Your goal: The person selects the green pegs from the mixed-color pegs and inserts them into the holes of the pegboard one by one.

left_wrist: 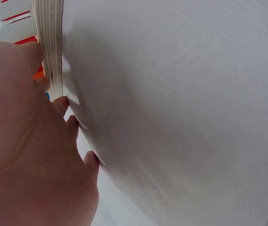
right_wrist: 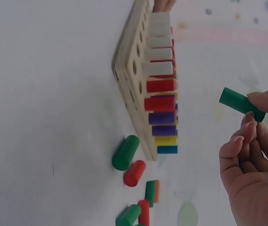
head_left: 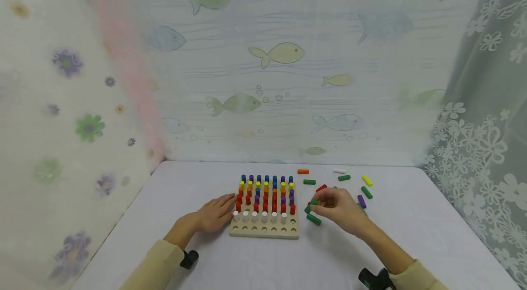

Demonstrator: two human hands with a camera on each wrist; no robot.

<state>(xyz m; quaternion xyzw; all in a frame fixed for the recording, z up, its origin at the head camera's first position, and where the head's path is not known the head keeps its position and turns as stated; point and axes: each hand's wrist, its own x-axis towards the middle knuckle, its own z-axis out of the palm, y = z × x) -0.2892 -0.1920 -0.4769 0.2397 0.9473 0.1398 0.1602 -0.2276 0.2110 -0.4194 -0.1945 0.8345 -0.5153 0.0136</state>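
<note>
A wooden peg board (head_left: 263, 236) stands on the table, filled with rows of coloured pegs; the white pegs (head_left: 255, 217) form the nearest filled row. Holes in front of that row show bare. My left hand (head_left: 215, 215) lies at the board's left side, fingers extended and touching its edge. In the left wrist view, the fingers meet the layered side of the board (left_wrist: 53, 42). To the right of the board, my right hand (head_left: 345, 212) pinches a green peg (right_wrist: 237, 100) between thumb and fingers, raised above the table.
Loose pegs lie right of the board, among them a green peg (head_left: 314, 219), a purple peg (head_left: 361, 201), a yellow peg (head_left: 367, 180), an orange peg (head_left: 303, 171) and a white peg (head_left: 339, 171). A fish-patterned curtain (head_left: 280, 98) hangs behind the table.
</note>
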